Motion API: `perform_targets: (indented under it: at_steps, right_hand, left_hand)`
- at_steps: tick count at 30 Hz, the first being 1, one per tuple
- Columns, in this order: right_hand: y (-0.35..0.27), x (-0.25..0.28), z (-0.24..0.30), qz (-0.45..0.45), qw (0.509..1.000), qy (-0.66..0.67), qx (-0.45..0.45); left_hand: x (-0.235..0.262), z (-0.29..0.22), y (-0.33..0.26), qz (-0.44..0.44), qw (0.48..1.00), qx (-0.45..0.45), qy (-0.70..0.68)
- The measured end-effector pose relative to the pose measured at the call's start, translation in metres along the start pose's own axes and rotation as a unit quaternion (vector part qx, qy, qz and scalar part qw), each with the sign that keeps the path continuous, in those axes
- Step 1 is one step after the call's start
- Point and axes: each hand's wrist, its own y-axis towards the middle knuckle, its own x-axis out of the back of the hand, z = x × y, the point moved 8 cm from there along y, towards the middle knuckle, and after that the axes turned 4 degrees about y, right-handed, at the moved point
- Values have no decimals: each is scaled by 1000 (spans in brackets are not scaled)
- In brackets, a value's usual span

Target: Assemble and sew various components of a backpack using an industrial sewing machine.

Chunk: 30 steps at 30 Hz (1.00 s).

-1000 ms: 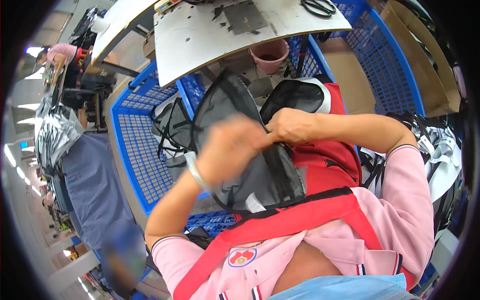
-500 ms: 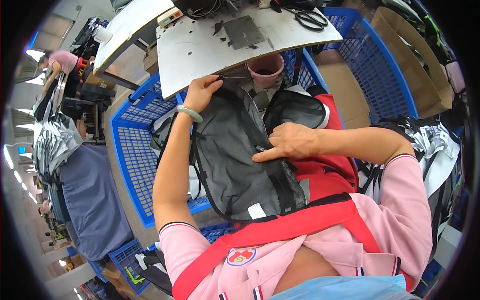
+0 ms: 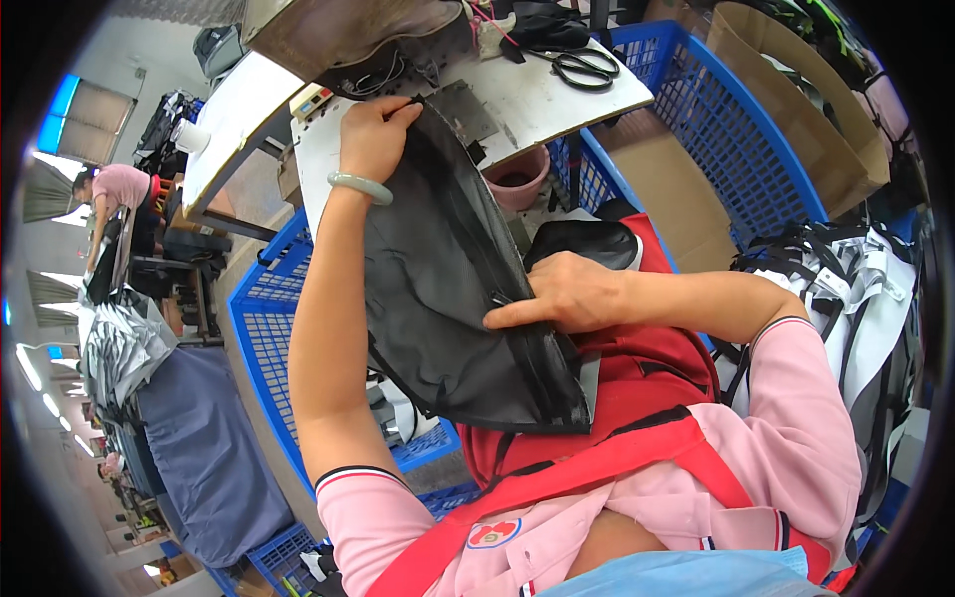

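A black fabric bag panel (image 3: 428,289) hangs in front of me, with a zipper strip and a pale raw edge along its right side. My left hand (image 3: 375,139), a bangle on its wrist, pinches the panel's top corner beside the white table. Lower down, my right hand (image 3: 567,294) grips the right edge near the zipper. Its index finger points left across the cloth, and the other fingers are curled, partly hidden. The panel's lower end lies over my red apron (image 3: 647,368). A black piece with a white edge (image 3: 582,244) sits just beyond my right hand.
Ahead stands a white worktable (image 3: 527,109) with black scissors (image 3: 582,70) and a machine (image 3: 348,35). Beneath it is a pink bucket (image 3: 519,179). Blue crates stand left (image 3: 264,328) and right (image 3: 746,129). Stacked fabric pieces (image 3: 846,289) lie at right. Another person (image 3: 117,194) works far left.
My left hand has risen with the panel's top corner, now over the table. The panel looks more stretched and its lower end has lifted off the apron's waist. My view has shifted slightly.
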Motion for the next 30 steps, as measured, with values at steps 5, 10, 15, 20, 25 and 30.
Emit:
perform_targets:
  at_steps: [5,10,15,20,25,30]
  right_hand:
    - [2,13,-11,-12,999,2,-33]
    - [4,16,-15,-21,999,5,-37]
    - [7,12,-21,1,997,-16,-70]
    - [5,0,-18,25,998,1,-65]
    - [-15,-20,-40,69,962,103,-243]
    - [-67,19,-144,-205,924,24,-322]
  left_hand:
    - [-14,5,16,7,1000,23,-8]
    - [-16,4,27,1,1000,8,0]
    - [-14,6,30,7,1000,21,11]
    - [-15,22,3,76,996,-23,42]
    - [26,82,-98,132,986,79,61]
    - [96,86,-176,119,888,315,-314]
